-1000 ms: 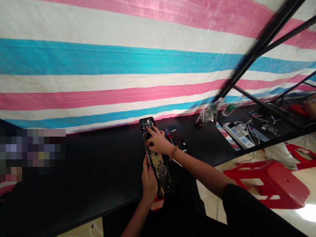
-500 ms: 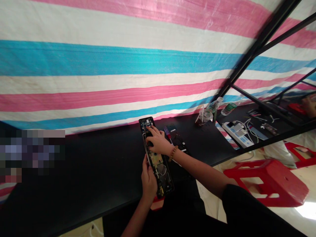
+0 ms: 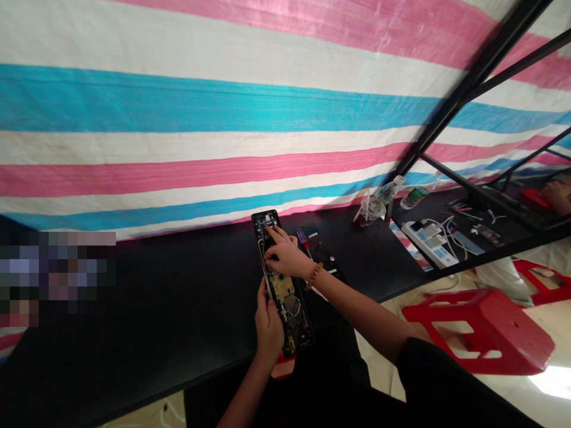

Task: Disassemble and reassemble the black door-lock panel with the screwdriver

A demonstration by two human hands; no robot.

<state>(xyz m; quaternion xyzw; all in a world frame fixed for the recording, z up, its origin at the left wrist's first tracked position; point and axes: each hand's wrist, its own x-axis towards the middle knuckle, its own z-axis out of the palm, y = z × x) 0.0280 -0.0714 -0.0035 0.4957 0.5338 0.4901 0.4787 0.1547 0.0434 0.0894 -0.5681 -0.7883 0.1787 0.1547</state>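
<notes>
A long black device casing (image 3: 304,333) lies opened, with circuit boards, thin cables and a brass-coloured connector showing inside. My left hand (image 3: 269,326) grips its lower left side, thumb over the rim. Across the upper half reaches my right hand (image 3: 289,255), fingers stretched and apart, fingertips on or just over the parts near the far circuit board (image 3: 266,222). What lies beneath that palm is hidden. Just right of the casing are a purple-handled screwdriver (image 3: 302,239) and a dark flat part (image 3: 328,252) with loose wires.
The black table (image 3: 178,297) runs along a striped tarp wall (image 3: 267,148). Toward the right stand a plastic cup (image 3: 372,209), bottles (image 3: 391,190) and a white power strip (image 3: 430,245) behind a black metal frame (image 3: 464,169). A red stool (image 3: 513,327) is on the floor; another person's hand (image 3: 557,196) shows far right.
The view has shifted very slightly. My right fingers have shifted a little over the upper boards, while my left hand keeps its grip on the casing.
</notes>
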